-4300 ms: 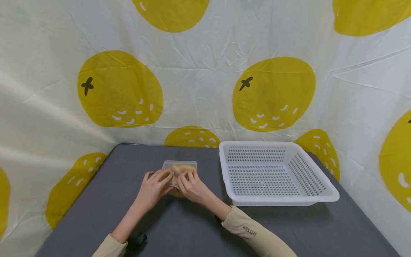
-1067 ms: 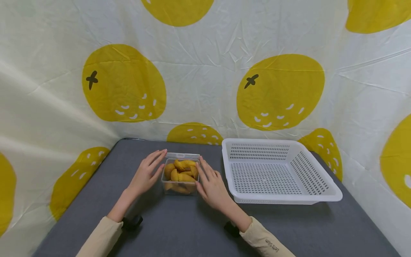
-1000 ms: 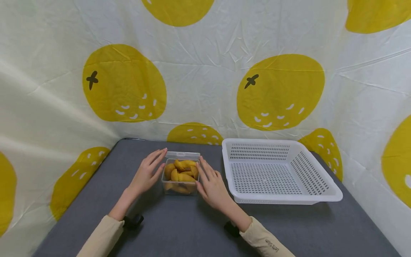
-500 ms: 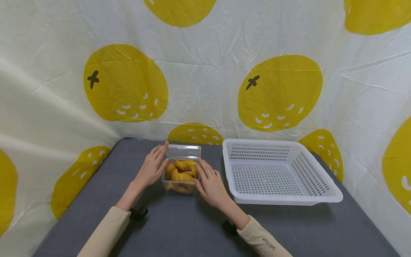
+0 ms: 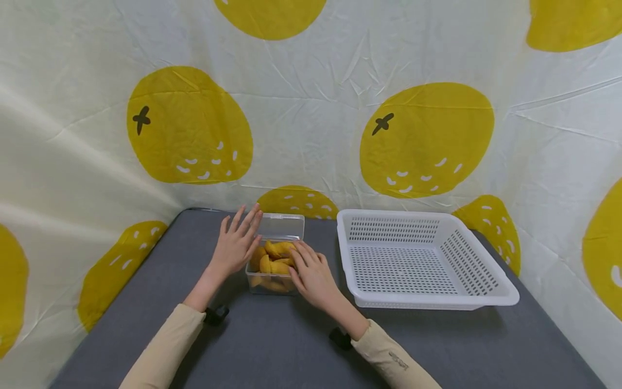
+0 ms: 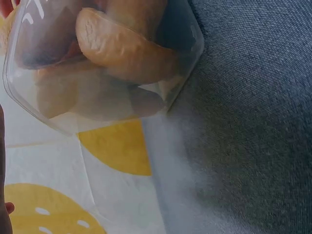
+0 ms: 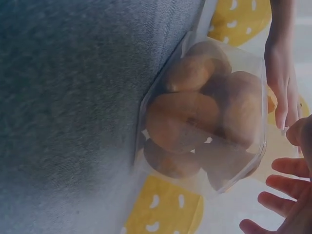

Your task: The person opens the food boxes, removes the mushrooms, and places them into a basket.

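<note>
A clear plastic box (image 5: 270, 284) of golden pastries (image 5: 274, 261) stands on the grey table (image 5: 272, 346), left of centre. Its clear lid (image 5: 284, 227) is swung up at the back. My left hand (image 5: 237, 246) is at the box's left side, fingers straight and pointing up against the lid's left edge. My right hand (image 5: 311, 274) lies over the box's right rim, its fingertips on the pastries. The left wrist view shows the box (image 6: 112, 53) close up. In the right wrist view the box (image 7: 209, 122) fills the middle, with my right fingers (image 7: 287, 195) spread beside it.
A white perforated basket (image 5: 437, 302) with nothing in it stands right of the box, a narrow gap between them. A cloth backdrop (image 5: 311, 135) printed with yellow lemons closes off the table's back and sides. Bare grey table lies in front.
The lid, shut under both hands earlier, has swung up at the back. My left hand rose with it. My right hand slid from the box's right side onto the pastries.
</note>
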A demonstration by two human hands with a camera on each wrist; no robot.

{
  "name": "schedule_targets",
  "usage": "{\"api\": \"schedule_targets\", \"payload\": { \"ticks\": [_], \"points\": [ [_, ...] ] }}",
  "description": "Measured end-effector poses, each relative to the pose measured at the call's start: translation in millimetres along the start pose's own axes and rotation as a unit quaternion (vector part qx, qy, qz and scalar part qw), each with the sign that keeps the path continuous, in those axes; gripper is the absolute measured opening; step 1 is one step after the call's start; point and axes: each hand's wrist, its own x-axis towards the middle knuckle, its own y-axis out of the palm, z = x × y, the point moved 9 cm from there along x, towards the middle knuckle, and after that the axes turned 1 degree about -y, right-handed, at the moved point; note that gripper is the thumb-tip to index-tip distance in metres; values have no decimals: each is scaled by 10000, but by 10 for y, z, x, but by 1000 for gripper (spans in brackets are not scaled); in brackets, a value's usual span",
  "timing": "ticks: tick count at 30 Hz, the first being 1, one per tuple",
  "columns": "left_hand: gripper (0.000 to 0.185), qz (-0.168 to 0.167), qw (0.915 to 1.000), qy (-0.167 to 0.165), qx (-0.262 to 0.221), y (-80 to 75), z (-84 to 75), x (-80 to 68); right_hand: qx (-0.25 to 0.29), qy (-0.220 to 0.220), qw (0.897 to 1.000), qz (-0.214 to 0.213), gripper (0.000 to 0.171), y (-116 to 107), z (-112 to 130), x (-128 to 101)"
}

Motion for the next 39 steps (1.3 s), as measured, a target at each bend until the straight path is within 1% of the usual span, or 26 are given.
{"api": "schedule_targets", "payload": {
  "ticks": [6,8,11,17,20,22,24,27,30,34,39],
  "points": [
    [51,108,9996,-175,-196,46,19,50,-193,-133,9997,0,35,27,67,86],
    [51,133,9995,-209,-204,75,33,54,-215,-158,9996,67,35,49,96,113],
    [54,278,9991,-255,-178,137,57,42,-274,-197,9992,227,35,94,142,144],
    [60,796,9964,-188,-214,302,75,-20,-482,-270,9966,617,39,192,228,197],
    [62,955,9947,-207,-313,347,86,-40,-513,-294,9957,712,42,229,252,223],
    [64,1116,9927,-276,-378,378,103,-48,-510,-304,9957,717,43,246,259,244],
    [64,1316,9895,-372,-464,417,126,-64,-510,-297,9955,742,44,268,260,263],
    [64,1688,9822,-543,-622,477,160,-103,-515,-293,9948,823,43,311,263,287],
    [61,1926,9760,-647,-781,513,177,-150,-533,-275,9936,955,42,358,267,297],
    [56,2009,9734,-652,-886,524,182,-205,-586,-258,9924,1049,43,390,272,298],
    [54,2023,9728,-606,-957,537,191,-270,-690,-341,9915,1053,43,404,298,298]
  ]
}}
